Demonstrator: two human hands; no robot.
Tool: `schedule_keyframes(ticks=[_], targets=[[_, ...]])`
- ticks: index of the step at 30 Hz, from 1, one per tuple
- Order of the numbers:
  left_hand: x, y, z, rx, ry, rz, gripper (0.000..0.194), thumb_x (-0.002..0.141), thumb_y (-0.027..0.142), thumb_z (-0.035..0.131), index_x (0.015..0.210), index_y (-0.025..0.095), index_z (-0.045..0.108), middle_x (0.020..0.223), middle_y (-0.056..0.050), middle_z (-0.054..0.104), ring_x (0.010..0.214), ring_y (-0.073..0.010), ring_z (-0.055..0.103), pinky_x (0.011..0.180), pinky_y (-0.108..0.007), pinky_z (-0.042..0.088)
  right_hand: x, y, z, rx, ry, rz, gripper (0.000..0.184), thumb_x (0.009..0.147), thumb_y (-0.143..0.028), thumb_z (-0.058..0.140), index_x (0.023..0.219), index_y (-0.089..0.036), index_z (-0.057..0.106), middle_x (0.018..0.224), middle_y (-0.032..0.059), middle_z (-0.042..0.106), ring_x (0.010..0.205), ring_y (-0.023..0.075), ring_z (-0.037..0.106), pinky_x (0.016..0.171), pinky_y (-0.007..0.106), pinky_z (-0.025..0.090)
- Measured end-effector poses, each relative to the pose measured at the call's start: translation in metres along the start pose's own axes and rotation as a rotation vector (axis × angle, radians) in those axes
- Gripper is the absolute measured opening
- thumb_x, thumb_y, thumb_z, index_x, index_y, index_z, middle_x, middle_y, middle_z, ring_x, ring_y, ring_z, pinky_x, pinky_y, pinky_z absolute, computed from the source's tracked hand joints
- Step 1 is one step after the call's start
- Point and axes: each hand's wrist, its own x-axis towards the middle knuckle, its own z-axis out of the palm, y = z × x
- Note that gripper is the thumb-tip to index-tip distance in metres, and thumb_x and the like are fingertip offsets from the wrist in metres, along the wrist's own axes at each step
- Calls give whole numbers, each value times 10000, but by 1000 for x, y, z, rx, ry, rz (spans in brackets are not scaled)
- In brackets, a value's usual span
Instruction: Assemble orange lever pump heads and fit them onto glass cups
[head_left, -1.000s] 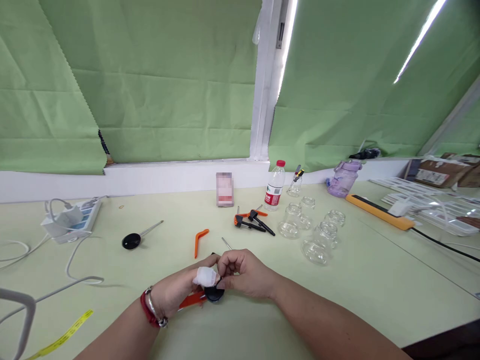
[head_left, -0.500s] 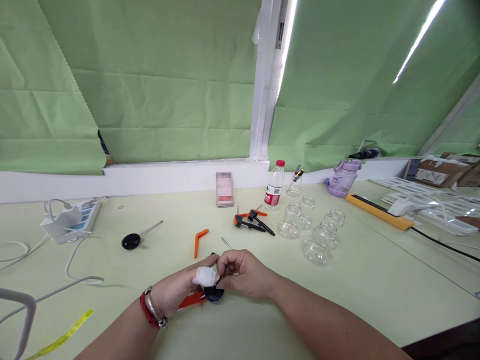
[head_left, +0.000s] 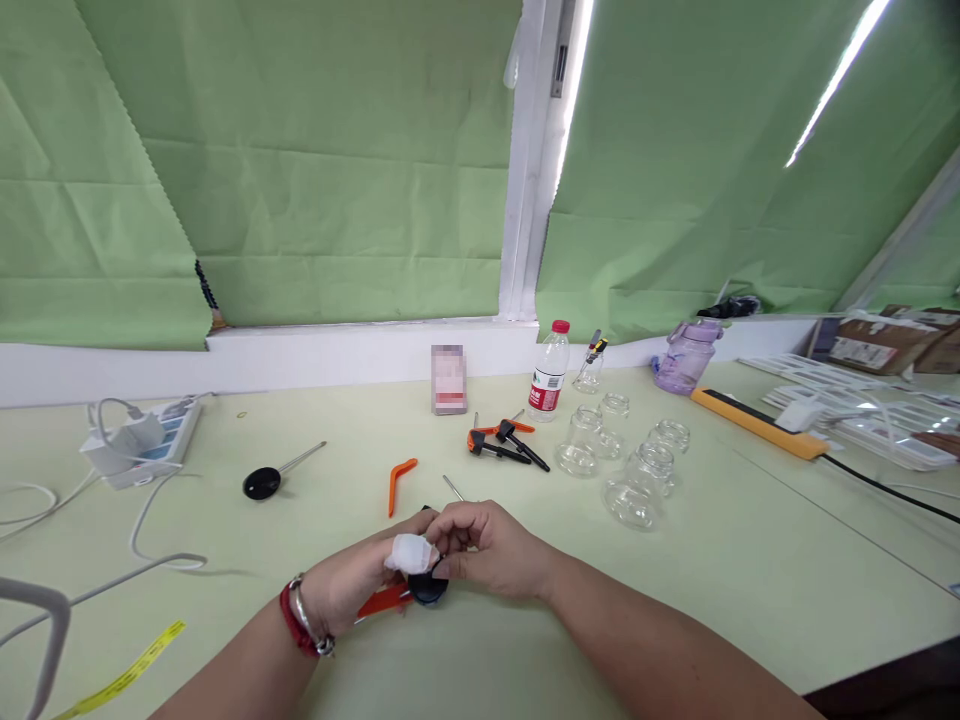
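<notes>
Both my hands meet low in the middle of the pale green table. My left hand, with a white bandage on one finger and a red and silver bracelet at the wrist, is closed round a small black round part with an orange piece sticking out to the left. My right hand pinches the same black part from the right, fingers curled. A thin metal pin lies just beyond my fingers.
Beyond lie an orange bent lever, a black knob on a metal rod, black and orange tools, several glass jars, a water bottle, a purple jug. A power strip with cables sits left, an orange bar right.
</notes>
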Motion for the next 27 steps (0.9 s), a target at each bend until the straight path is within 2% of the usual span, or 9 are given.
schedule_keyframes(ticks=[3, 6, 9, 13, 16, 18, 22, 25, 27], targets=[[-1, 0, 0, 20, 0, -1, 222, 673, 355, 554, 800, 204, 452, 775, 15, 453, 748, -163, 433, 617, -273, 332, 0, 0, 0, -26, -2, -31, 144, 678, -188, 728, 808, -160, 673, 807, -5, 572, 689, 96, 496, 657, 251, 402], [-1, 0, 0, 30, -10, -2, 231, 679, 367, 546, 818, 202, 464, 775, 14, 463, 737, -160, 432, 613, -274, 334, 0, 1, -1, 40, -2, 32, 164, 664, -204, 742, 763, -154, 622, 716, -26, 556, 646, 90, 484, 623, 240, 396], [0, 0, 0, 14, -4, 2, 227, 686, 363, 545, 819, 202, 457, 794, 10, 472, 762, -166, 442, 628, -278, 340, 0, 1, 0, 54, 1, 43, 199, 659, -215, 748, 802, -156, 623, 697, -35, 545, 634, 84, 471, 614, 232, 392], [0, 1, 1, 22, -9, 1, 228, 678, 355, 545, 814, 199, 451, 792, 10, 471, 758, -168, 445, 620, -280, 335, 0, 0, 0, -15, -3, -14, 191, 674, -246, 740, 824, -159, 660, 784, -10, 561, 687, 96, 491, 653, 248, 405], [-1, 2, 1, 33, -25, 2, 239, 682, 377, 540, 805, 198, 441, 781, 9, 470, 740, -169, 448, 602, -281, 328, -1, 0, 0, 24, -4, 30, 209, 654, -272, 759, 762, -155, 624, 735, -19, 557, 662, 94, 489, 631, 244, 404], [-1, 2, 2, 29, -20, 0, 248, 681, 388, 542, 803, 201, 436, 781, 9, 469, 747, -173, 450, 604, -281, 328, -1, 0, 0, 52, -10, 55, 238, 650, -287, 763, 788, -159, 618, 702, -29, 550, 638, 88, 482, 618, 238, 400], [-1, 3, 2, 43, -8, -5, 259, 655, 382, 551, 808, 206, 439, 789, 10, 475, 766, -174, 447, 621, -282, 329, 0, 1, 0, 3, -3, 4, 239, 662, -304, 753, 820, -158, 648, 771, -10, 569, 668, 94, 491, 643, 249, 406], [-1, 2, 1, 39, -22, -3, 234, 678, 371, 542, 802, 204, 436, 787, 10, 477, 747, -166, 442, 615, -281, 321, 0, 2, 0, 29, -2, 34, 246, 648, -315, 764, 761, -155, 617, 728, -21, 559, 655, 96, 489, 628, 246, 403], [-1, 1, 0, 19, -21, 0, 224, 689, 363, 542, 807, 203, 438, 790, 11, 473, 748, -164, 440, 613, -278, 320, 0, 2, 0, 50, -8, 49, 257, 651, -315, 763, 792, -160, 615, 713, -28, 553, 646, 92, 484, 625, 242, 401]])
